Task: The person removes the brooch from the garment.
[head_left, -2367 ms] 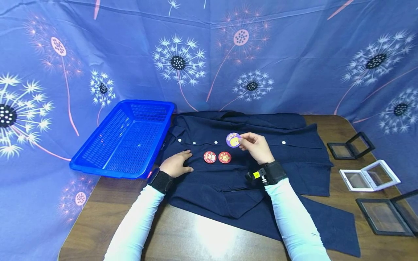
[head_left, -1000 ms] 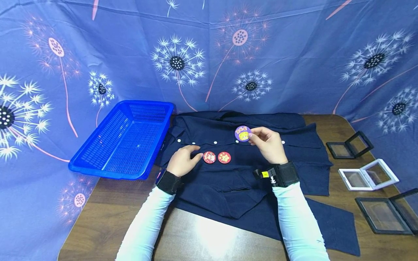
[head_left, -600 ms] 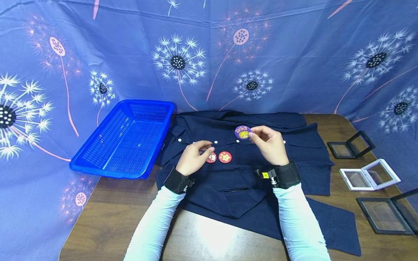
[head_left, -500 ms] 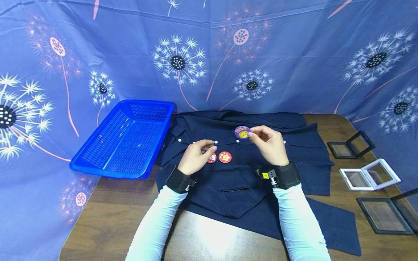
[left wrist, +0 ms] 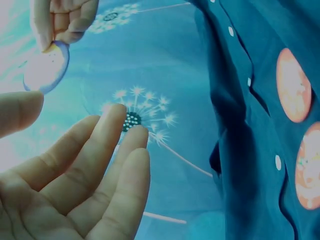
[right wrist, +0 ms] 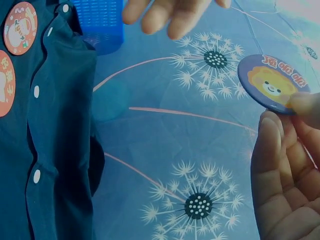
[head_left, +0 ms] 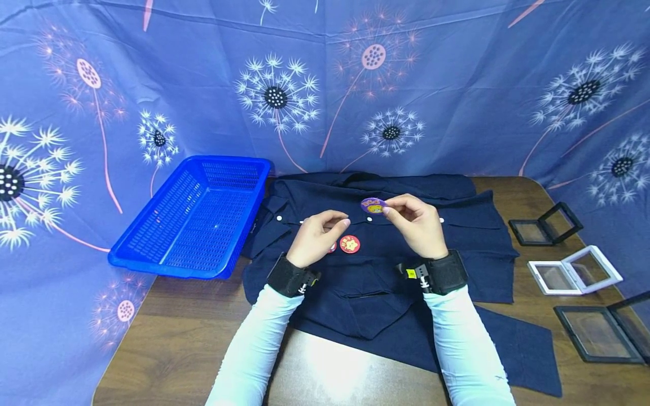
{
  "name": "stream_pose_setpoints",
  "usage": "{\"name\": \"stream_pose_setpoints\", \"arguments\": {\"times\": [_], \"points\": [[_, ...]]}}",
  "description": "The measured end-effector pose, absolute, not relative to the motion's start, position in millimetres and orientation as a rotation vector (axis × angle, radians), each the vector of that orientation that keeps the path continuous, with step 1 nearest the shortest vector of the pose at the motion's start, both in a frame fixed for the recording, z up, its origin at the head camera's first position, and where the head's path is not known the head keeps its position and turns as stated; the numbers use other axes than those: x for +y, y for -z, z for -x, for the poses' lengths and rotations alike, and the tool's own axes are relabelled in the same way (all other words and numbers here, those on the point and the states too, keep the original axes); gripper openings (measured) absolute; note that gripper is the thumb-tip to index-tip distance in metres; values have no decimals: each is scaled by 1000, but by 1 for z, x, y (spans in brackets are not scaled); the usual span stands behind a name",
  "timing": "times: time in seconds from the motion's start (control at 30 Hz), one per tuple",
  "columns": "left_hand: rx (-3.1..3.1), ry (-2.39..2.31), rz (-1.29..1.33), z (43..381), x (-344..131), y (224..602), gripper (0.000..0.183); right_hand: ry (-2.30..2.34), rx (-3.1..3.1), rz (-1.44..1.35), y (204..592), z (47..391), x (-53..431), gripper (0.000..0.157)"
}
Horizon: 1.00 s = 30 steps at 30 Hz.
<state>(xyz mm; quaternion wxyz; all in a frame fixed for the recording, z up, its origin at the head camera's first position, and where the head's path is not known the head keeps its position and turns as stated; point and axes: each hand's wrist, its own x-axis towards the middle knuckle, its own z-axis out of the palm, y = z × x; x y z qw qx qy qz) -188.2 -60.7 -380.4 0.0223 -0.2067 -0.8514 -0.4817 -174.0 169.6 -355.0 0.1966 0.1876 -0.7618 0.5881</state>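
My right hand [head_left: 418, 225] pinches a round purple badge [head_left: 373, 206] by its right edge, above the dark navy shirt [head_left: 315, 197]. A yellow bear-like face and orange lettering show on the badge in the right wrist view [right wrist: 270, 82]. To its left, my left hand [head_left: 317, 238] hovers with fingers loosely bent and thumb apart, holding nothing. In the left wrist view a gap separates those fingers from the badge. Below, a red badge with a yellow star [head_left: 350, 244] lies on the shirt. Beside it, a second red badge [right wrist: 20, 28] is mostly hidden by my left hand in the head view.
A blue plastic basket [head_left: 185, 272] stands at the left of the wooden table [head_left: 172, 332]. Along the right side are a small black frame [head_left: 533, 243], a white frame [head_left: 563, 293] and a larger black frame [head_left: 589, 359], all unfolded. A dandelion-print cloth [head_left: 315, 39] hangs behind.
My left hand has lifted from the shirt's left part and moved right toward the purple badge, covering one red badge. My right hand moved slightly right and up, then tilted the badge flatter.
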Motion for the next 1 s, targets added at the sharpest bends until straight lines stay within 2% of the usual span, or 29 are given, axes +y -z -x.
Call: {"name": "stream_pose_setpoints", "arguments": {"times": [0.17, 0.5, 1.0], "points": [[-2634, 1534, 628, 187, -59, 377, 31, -1530, -2183, -545, 343, 166, 162, 10], [-2607, 1591, 602, 187, -60, 376, 29, -1416, -2182, -667, 367, 180, 167, 14], [-2523, 1770, 615, 192, -60, 379, 35, -1237, -2197, -820, 368, 176, 155, 18]]}}
